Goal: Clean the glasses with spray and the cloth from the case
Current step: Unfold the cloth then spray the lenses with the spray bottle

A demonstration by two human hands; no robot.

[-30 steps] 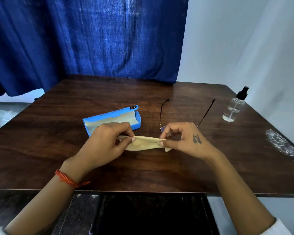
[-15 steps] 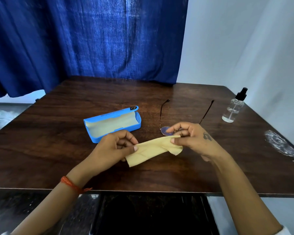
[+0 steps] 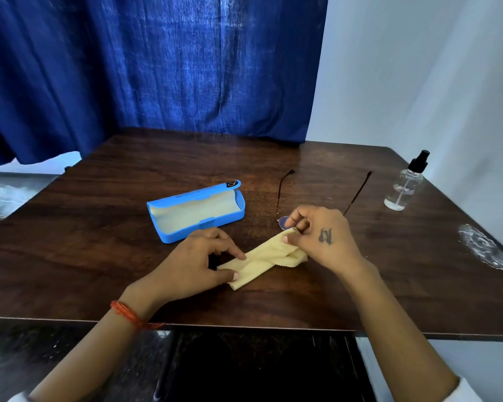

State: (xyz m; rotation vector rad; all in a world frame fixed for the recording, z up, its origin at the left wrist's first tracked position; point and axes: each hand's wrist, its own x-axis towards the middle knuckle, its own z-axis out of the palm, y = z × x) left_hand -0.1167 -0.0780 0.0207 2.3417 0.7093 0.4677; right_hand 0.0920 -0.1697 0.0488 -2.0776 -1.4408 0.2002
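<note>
A pale yellow cloth (image 3: 266, 258) is stretched in a twisted strip between both hands, low over the table. My left hand (image 3: 198, 264) pinches its near-left end. My right hand (image 3: 320, 236) pinches the far-right end between thumb and fingers. The glasses (image 3: 282, 198) lie on the table just behind my right hand, arms unfolded and pointing away; one lens shows, the rest of the front is hidden by the hand. The blue case (image 3: 196, 211) lies open to the left of the glasses. A clear spray bottle (image 3: 404, 184) with a black top stands at the right.
The dark wooden table (image 3: 84, 242) has its front edge close to me. A crumpled clear plastic wrap (image 3: 488, 250) lies near the right edge. A blue curtain (image 3: 157, 68) hangs behind the table and a white wall runs along the right.
The cloth has been pulled out from a bunched fold into a longer diagonal strip. My left hand moved toward me and my right hand stayed near the glasses.
</note>
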